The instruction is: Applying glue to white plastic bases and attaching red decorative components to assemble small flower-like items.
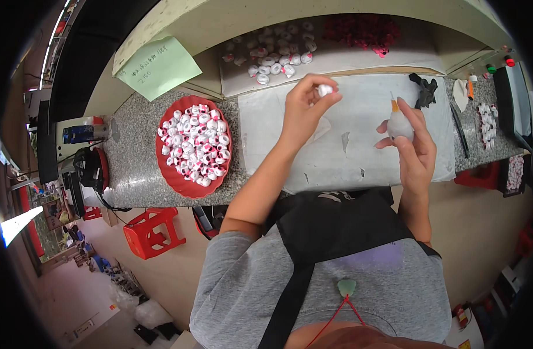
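Note:
Pinched between the thumb and fingers of my left hand (308, 107) is a small white and pink piece (325, 90), raised over the white work sheet (289, 151). My right hand (416, 151) is wrapped round a pale squeeze bottle (400, 127), its orange collar and thin needle tip pointing up. The two hands are apart. Beyond my left hand, many similar white pieces (272, 61) lie loose on a shelf, with a heap of dark pink pieces (359, 32) to their right.
A red scalloped tray (191, 189) full of white and pink pieces stands at the left on the speckled counter (132, 157). A green paper note (156, 67) hangs from the shelf edge. Crumpled black cloth (424, 90) and a dark rod (459, 131) lie at the right. Below is a red stool (153, 232).

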Demonstrator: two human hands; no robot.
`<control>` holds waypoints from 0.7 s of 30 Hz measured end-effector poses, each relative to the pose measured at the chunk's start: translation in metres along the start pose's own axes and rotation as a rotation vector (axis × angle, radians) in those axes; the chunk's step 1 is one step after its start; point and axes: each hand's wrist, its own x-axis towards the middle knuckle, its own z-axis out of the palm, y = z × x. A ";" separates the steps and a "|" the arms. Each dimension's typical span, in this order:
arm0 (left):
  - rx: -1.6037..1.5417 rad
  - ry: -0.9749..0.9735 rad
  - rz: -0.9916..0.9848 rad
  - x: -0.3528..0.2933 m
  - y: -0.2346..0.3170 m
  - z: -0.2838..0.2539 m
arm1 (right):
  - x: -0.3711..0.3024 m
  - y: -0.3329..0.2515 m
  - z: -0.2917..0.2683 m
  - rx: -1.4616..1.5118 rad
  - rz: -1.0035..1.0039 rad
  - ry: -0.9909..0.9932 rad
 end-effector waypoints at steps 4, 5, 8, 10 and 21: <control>-0.412 0.064 -0.070 -0.031 0.026 -0.005 | 0.003 0.000 0.006 0.233 -0.096 0.125; -0.585 0.110 -0.083 -0.035 0.030 -0.004 | 0.006 -0.002 0.009 0.356 -0.182 0.148; -0.601 0.065 -0.033 -0.047 0.029 -0.006 | 0.007 -0.008 0.017 0.297 -0.269 0.221; -0.612 0.102 -0.011 -0.051 0.034 -0.002 | 0.004 -0.010 0.021 0.164 -0.363 0.188; -0.640 0.075 0.003 -0.057 0.035 0.000 | -0.011 -0.013 0.030 -0.213 -0.575 0.019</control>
